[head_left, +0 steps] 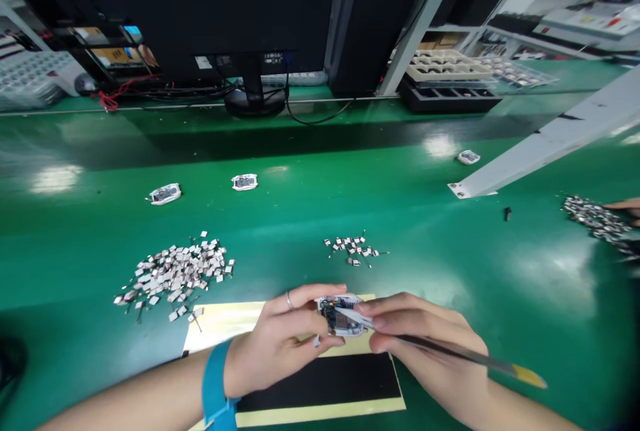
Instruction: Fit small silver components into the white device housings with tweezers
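My left hand (283, 331), with a ring and a blue wrist strap (215, 377), grips a small white-cased circuit board unit (343, 317) between thumb and fingers. My right hand (430, 341) is closed around a pair of metal tweezers (460, 351) with a yellow end. The tips of the tweezers lie over the circuit board inside the white casing; whether they pinch anything there I cannot make out. Beneath both hands is a pale yellow sheet with a black panel (325, 381).
A large pile of small square parts with leads (180, 271) lies at left, a smaller cluster (353, 247) ahead. White-cased units (245, 182) stand farther back. A monitor (250, 71) and slanted metal post (540, 137) bound the green bench. Another person's hand (627, 205) is at far right.
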Demonstrator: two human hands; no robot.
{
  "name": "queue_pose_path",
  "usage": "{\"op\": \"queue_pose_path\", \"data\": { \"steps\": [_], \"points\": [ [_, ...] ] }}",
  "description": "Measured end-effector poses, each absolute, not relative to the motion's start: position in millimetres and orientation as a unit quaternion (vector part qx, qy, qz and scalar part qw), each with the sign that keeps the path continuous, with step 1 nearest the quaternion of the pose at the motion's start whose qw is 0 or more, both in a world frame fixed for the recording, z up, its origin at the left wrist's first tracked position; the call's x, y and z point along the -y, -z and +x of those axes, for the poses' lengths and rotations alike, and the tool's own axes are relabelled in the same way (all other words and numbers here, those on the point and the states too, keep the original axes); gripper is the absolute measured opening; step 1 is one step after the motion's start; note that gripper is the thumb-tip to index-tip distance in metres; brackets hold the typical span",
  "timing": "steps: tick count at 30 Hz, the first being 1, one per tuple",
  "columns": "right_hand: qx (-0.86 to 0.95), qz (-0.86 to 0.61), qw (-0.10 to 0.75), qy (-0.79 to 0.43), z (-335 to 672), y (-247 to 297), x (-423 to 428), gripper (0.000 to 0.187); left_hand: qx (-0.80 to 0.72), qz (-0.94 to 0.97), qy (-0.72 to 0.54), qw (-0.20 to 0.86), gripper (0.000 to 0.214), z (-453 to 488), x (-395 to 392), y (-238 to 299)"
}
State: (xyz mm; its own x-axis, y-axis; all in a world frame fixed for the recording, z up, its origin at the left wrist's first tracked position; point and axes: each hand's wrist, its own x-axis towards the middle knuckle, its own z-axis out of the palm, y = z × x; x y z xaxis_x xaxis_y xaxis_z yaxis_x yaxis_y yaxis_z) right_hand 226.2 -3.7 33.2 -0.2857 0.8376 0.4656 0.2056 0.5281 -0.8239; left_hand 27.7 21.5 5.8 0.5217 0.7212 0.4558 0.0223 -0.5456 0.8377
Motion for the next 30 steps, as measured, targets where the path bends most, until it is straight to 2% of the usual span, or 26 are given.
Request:
{"op": "queue_pose_path", "data": {
  "steps": [5,10,20,25,30],
  "points": [
    [0.704,-0.358,0.484,-0.377,224,-38,0,0.022,-0.240,0.766,-0.433,0.411,0.006,28,-22,-5],
    [0.740,-0.342,0.471,-0.337,221,-42,2,0.018,-0.226,0.772,-0.438,0.401,0.008,28,-21,-4],
    [0.732,-0.355,0.469,-0.344,229,-35,15,0.033,-0.196,0.808,-0.417,0.367,0.004,25,-21,-8],
    [0.739,-0.336,0.450,-0.372,231,-39,15,0.033,-0.214,0.791,-0.432,0.377,0.007,26,-21,-11],
    [0.747,-0.324,0.433,-0.386,232,-40,14,0.040,-0.224,0.777,-0.429,0.402,0.009,26,-21,-12]
  ]
}}
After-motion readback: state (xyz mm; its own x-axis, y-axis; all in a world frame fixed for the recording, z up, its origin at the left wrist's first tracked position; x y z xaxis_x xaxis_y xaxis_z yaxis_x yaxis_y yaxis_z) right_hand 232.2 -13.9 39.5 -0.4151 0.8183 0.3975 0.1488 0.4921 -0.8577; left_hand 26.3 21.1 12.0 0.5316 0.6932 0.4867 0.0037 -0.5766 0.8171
